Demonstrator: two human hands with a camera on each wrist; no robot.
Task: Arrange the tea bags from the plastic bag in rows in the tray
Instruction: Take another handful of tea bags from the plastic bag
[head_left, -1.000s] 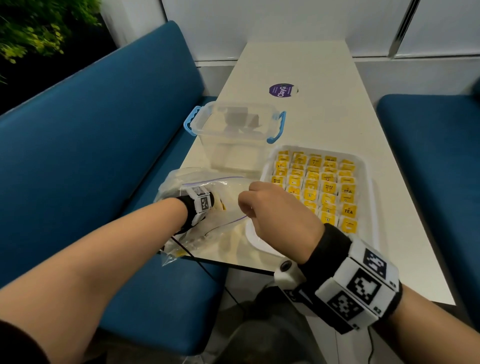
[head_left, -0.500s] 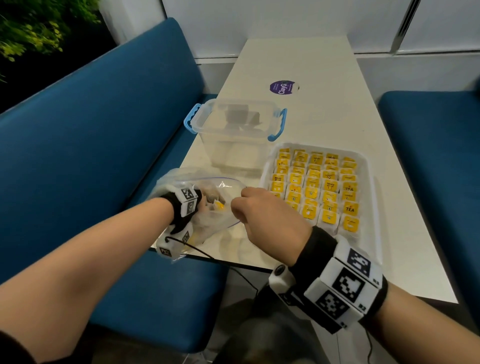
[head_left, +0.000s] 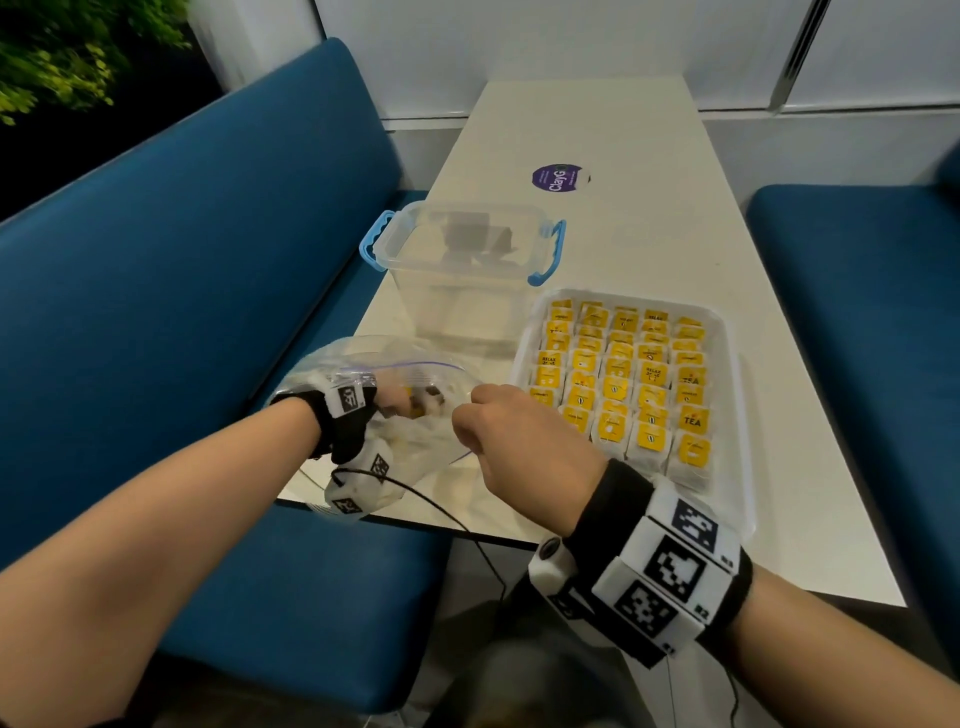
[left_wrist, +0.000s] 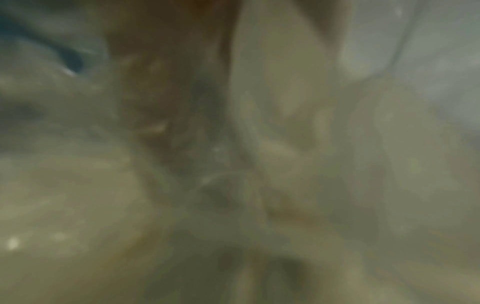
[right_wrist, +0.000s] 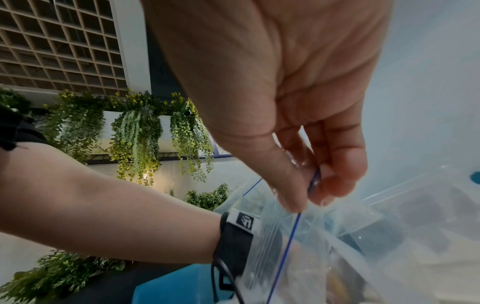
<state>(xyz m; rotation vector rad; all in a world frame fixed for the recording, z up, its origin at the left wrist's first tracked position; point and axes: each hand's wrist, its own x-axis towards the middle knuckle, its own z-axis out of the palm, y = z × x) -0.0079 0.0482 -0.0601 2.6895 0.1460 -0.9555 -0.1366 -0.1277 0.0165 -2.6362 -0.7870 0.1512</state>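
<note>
The clear zip plastic bag lies at the table's near left corner. My left hand is inside it up to the wrist, fingers curled round a yellow-tagged tea bag seen through the plastic. My right hand pinches the bag's blue-lined rim between thumb and fingers, holding the mouth up. The white tray to the right holds several rows of yellow tea bags. The left wrist view is a blur of plastic.
A clear storage box with blue handles stands just behind the bag, left of the tray's far end. A purple sticker is on the white table. Blue benches flank both sides. A black cable hangs off the near edge.
My left wrist has drawn back towards me inside the bag. The right hand has kept its pinch on the rim and shifted slightly left.
</note>
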